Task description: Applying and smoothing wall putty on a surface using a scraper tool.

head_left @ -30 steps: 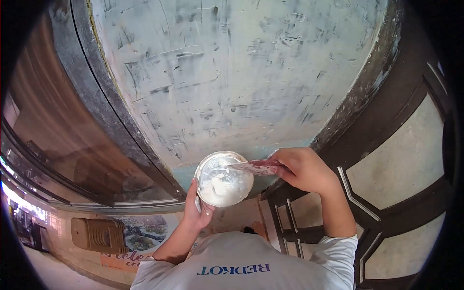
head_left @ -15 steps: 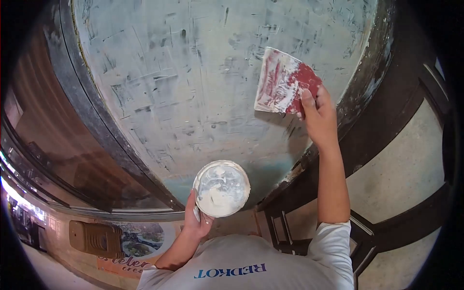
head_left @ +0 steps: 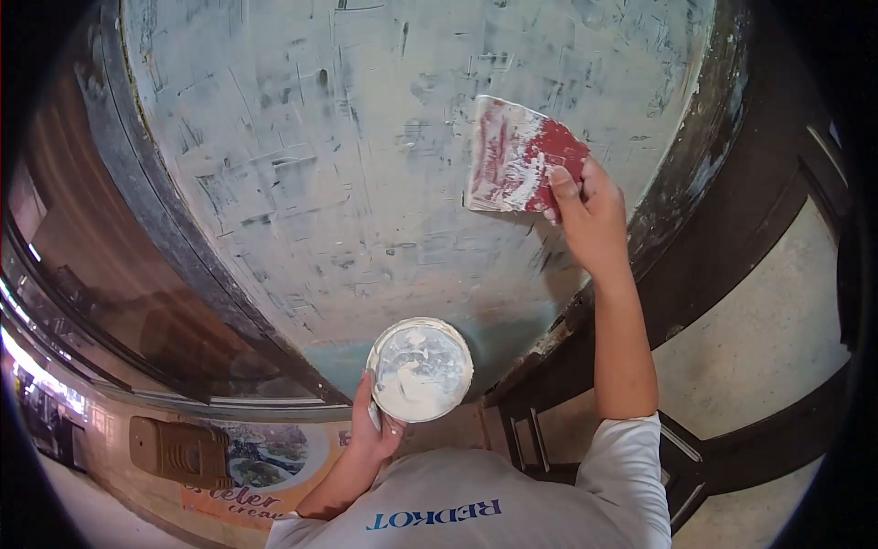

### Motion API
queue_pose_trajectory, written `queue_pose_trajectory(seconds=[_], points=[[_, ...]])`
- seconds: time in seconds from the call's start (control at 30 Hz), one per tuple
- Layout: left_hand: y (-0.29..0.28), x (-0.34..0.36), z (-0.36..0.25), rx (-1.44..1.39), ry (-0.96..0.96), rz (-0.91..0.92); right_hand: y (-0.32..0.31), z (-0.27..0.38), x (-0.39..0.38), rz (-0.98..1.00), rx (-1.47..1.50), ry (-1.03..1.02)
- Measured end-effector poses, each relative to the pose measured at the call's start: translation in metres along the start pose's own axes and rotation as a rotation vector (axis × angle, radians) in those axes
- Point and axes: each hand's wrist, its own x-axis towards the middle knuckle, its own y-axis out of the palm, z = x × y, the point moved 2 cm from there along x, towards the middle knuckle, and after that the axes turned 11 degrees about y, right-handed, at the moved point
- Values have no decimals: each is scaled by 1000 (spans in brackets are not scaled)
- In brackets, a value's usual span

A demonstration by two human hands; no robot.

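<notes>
My right hand [head_left: 590, 215] grips a red putty spreader [head_left: 535, 156] between thumb and fingers. White filler coats much of the spreader's face and its left edge, which lies at or just off the patchy grey-green wall panel [head_left: 366, 183]; I cannot tell whether it touches. Low in the middle, my left hand [head_left: 373, 425] holds a round white tub [head_left: 377, 389] by its left side. Inside the tub, creamy white filler [head_left: 412, 389] is smeared over the bottom and gathered toward the near side.
Dark frames edge the panel, one on the left [head_left: 174, 192] and one on the right [head_left: 681, 174]. Brown curtain-like folds show behind glass at far left. A brown plastic stool [head_left: 178, 450] and a printed orange banner [head_left: 247, 499] are at lower left. Dark-framed pale panels [head_left: 759, 302] stand at right.
The red spreader and my right hand have shifted slightly left in the picture. The tub and my left hand sit a little lower. Both grips stay the same.
</notes>
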Motion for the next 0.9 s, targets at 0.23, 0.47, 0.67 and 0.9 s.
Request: queue_pose_trajectory(seconds=[0.23, 0.47, 0.67, 0.9], points=[[-3, -3, 2, 1, 9, -15, -9, -1, -4, 46, 206, 19], [-1, -6, 4, -9, 30, -14, -13, -14, -7, 26, 161, 55], [-17, 0, 11, 234, 92, 69, 12, -8, -15, 144, 197, 16], [-13, -8, 11, 29, 9, -34, 12, -57, -49, 31, -70, -87]])
